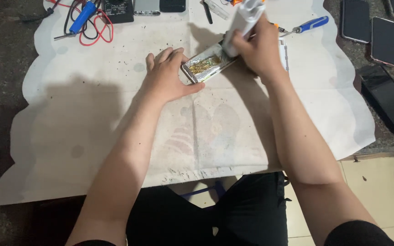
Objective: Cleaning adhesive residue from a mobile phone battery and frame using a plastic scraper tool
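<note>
The left hand steadies an opened phone while the right hand grips a white tool.

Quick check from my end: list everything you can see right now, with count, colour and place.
opened phone: 1, silver, mat centre, under both hands
white casing: 1, white, in right hand
mat: 1, off-white, covering table
screwdriver: 1, blue handle, top right of mat
soldering iron: 1, blue, top left
multimeter: 1, black, top edge, red and black leads beside it
phones: 3 dark, right of mat
left hand: steadying opened phone
right hand: gripping white casing
</note>
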